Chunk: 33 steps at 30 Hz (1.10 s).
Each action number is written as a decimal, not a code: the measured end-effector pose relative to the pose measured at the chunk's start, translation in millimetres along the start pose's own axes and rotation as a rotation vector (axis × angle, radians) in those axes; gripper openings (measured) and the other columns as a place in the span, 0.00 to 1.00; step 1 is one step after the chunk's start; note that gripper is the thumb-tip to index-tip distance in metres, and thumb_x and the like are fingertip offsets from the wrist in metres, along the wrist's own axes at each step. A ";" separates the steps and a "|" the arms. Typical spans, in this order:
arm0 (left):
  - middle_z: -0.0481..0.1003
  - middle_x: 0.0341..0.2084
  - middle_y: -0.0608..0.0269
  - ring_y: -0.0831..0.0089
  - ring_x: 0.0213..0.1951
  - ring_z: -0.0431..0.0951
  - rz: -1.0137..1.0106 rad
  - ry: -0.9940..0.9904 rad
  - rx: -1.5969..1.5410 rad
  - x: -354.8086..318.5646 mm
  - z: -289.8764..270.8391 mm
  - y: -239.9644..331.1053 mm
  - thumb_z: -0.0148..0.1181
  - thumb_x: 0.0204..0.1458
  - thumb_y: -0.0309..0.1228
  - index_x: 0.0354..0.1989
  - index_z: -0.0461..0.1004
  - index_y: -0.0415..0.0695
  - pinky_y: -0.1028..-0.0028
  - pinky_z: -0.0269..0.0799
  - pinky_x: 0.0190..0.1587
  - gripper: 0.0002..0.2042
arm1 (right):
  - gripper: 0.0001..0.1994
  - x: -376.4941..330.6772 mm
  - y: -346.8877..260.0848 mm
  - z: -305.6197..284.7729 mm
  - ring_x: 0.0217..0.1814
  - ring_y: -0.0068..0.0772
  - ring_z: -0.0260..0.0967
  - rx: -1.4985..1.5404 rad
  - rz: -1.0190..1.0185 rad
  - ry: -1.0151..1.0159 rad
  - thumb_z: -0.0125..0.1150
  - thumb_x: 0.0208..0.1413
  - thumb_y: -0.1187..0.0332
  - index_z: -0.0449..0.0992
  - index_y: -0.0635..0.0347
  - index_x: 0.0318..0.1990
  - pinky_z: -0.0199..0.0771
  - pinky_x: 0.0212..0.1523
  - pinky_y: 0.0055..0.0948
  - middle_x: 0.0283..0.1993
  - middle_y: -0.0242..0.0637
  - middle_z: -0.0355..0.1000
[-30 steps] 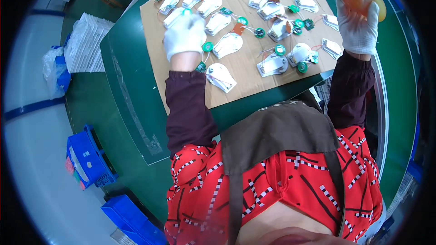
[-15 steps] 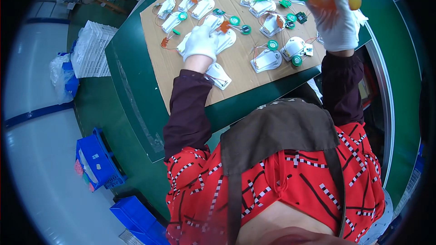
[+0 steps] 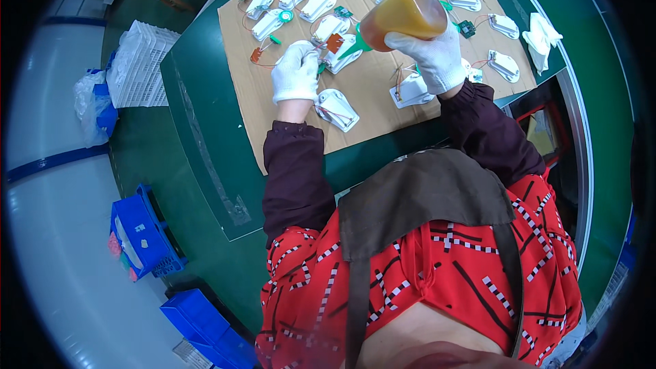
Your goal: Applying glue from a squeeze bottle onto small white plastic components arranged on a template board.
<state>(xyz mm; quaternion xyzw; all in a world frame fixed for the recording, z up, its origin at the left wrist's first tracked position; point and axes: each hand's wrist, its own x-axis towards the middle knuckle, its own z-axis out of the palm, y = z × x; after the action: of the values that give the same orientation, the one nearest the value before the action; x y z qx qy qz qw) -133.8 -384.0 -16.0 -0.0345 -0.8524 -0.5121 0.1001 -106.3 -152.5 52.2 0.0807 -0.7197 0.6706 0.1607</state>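
My right hand (image 3: 430, 58), in a white glove, grips a squeeze bottle (image 3: 406, 14) of amber liquid. The bottle is tilted, and its green nozzle (image 3: 354, 46) points down-left over a white plastic housing (image 3: 345, 60). My left hand (image 3: 296, 74), also gloved, is closed just left of the nozzle tip. A bit of green shows beside its fingers, but what they hold is mostly hidden. An orange piece (image 3: 334, 42) on wires lies just beyond. Nearer me, another white housing (image 3: 337, 111) with thin wires rests on the cardboard (image 3: 372, 106).
Several white housings with wires and green discs (image 3: 285, 16) spread over the cardboard. A white cloth (image 3: 541, 41) lies at the green table's (image 3: 205, 143) right edge. White crates (image 3: 142, 65) and blue bins (image 3: 140, 232) stand on the floor at left.
My right hand has brought the bottle left and down, its nozzle now near my left hand. My left hand has shifted slightly off the housing it was over, its fingers now closed and raised.
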 end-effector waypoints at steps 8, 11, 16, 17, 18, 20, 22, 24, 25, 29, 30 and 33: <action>0.72 0.24 0.53 0.62 0.27 0.74 0.026 0.062 -0.098 -2.3 -5.3 0.8 0.54 0.43 0.23 0.27 0.71 0.37 0.71 0.68 0.32 0.03 | 0.28 6.0 1.6 25.3 0.43 0.26 0.68 -0.054 -0.080 -0.098 0.70 0.37 0.67 0.66 0.61 0.48 0.71 0.44 0.26 0.42 0.34 0.70; 0.72 0.23 0.53 0.61 0.27 0.73 0.098 0.090 -0.051 -1.1 -6.1 -4.1 0.54 0.42 0.22 0.25 0.71 0.37 0.70 0.68 0.32 0.02 | 0.29 8.3 -0.3 35.6 0.42 0.26 0.69 -0.038 -0.070 -0.127 0.71 0.36 0.66 0.66 0.61 0.48 0.71 0.44 0.26 0.42 0.35 0.70; 0.75 0.27 0.64 0.83 0.23 0.71 0.103 0.016 0.080 2.3 -12.6 -4.6 0.52 0.49 0.23 0.37 0.73 0.37 0.81 0.68 0.26 0.08 | 0.32 11.5 7.0 42.1 0.45 0.26 0.68 -0.083 -0.083 -0.136 0.73 0.33 0.66 0.65 0.60 0.49 0.70 0.45 0.25 0.45 0.35 0.68; 0.75 0.27 0.64 0.83 0.23 0.71 0.102 0.015 0.079 2.6 -12.6 -4.8 0.52 0.49 0.23 0.37 0.73 0.37 0.81 0.68 0.26 0.08 | 0.32 11.3 5.9 42.2 0.45 0.26 0.68 -0.084 -0.082 -0.136 0.73 0.33 0.66 0.65 0.60 0.49 0.70 0.45 0.25 0.45 0.35 0.68; 0.75 0.26 0.64 0.83 0.23 0.71 0.110 0.021 0.080 2.0 -13.1 -5.9 0.52 0.49 0.23 0.37 0.73 0.37 0.81 0.68 0.26 0.09 | 0.33 10.4 3.2 43.6 0.45 0.26 0.67 -0.008 -0.072 -0.158 0.73 0.33 0.66 0.64 0.60 0.50 0.70 0.45 0.25 0.45 0.35 0.68; 0.75 0.26 0.63 0.83 0.22 0.71 0.115 0.029 0.082 1.2 -12.9 -8.3 0.52 0.49 0.24 0.37 0.73 0.37 0.81 0.68 0.26 0.09 | 0.34 8.2 -1.9 43.5 0.46 0.27 0.67 0.070 -0.060 -0.181 0.74 0.32 0.66 0.64 0.59 0.50 0.69 0.46 0.25 0.46 0.34 0.68; 0.75 0.26 0.63 0.83 0.22 0.71 0.100 0.051 0.060 1.0 -10.8 -9.0 0.52 0.49 0.24 0.38 0.73 0.37 0.81 0.68 0.26 0.09 | 0.33 5.3 -5.0 39.7 0.46 0.28 0.67 0.026 -0.062 -0.210 0.74 0.32 0.66 0.64 0.59 0.50 0.68 0.47 0.26 0.45 0.34 0.68; 0.75 0.26 0.63 0.83 0.22 0.71 0.073 0.046 0.060 -0.7 -10.9 -4.0 0.52 0.49 0.24 0.38 0.73 0.37 0.81 0.68 0.26 0.09 | 0.34 2.5 -4.6 35.8 0.46 0.28 0.67 0.022 -0.066 -0.198 0.74 0.32 0.66 0.64 0.59 0.50 0.68 0.47 0.26 0.45 0.34 0.68; 0.75 0.26 0.64 0.83 0.22 0.71 0.049 0.040 0.059 -1.2 -11.0 -1.7 0.52 0.49 0.24 0.38 0.73 0.37 0.81 0.68 0.26 0.09 | 0.34 1.5 -4.1 33.6 0.46 0.28 0.67 0.017 -0.071 -0.184 0.74 0.32 0.65 0.64 0.59 0.50 0.68 0.48 0.27 0.45 0.34 0.68; 0.75 0.26 0.64 0.83 0.22 0.71 0.074 0.041 0.087 -0.4 -8.7 -7.2 0.51 0.49 0.23 0.38 0.73 0.37 0.82 0.68 0.26 0.09 | 0.34 -1.8 1.3 28.0 0.46 0.28 0.67 -0.090 -0.035 -0.186 0.74 0.32 0.65 0.64 0.59 0.50 0.67 0.48 0.27 0.45 0.34 0.68; 0.73 0.25 0.59 0.72 0.25 0.72 0.059 0.066 0.011 -0.4 -7.4 -7.8 0.52 0.46 0.23 0.32 0.72 0.37 0.75 0.68 0.28 0.06 | 0.33 -1.7 3.8 28.2 0.44 0.28 0.68 -0.083 -0.051 -0.170 0.73 0.32 0.62 0.65 0.59 0.49 0.69 0.46 0.27 0.44 0.34 0.69; 0.71 0.24 0.53 0.60 0.27 0.73 0.025 0.085 -0.059 -1.1 -7.8 -6.6 0.53 0.43 0.24 0.26 0.70 0.37 0.69 0.67 0.32 0.03 | 0.32 -3.2 8.6 28.5 0.42 0.28 0.69 -0.066 -0.076 -0.156 0.73 0.32 0.59 0.66 0.59 0.47 0.70 0.44 0.26 0.42 0.35 0.69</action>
<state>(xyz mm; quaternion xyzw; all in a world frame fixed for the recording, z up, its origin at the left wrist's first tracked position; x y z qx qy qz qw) -132.7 -394.0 -18.3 -0.0260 -0.8315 -0.5366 0.1416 -109.6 -180.3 41.6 0.1546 -0.7480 0.6317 0.1320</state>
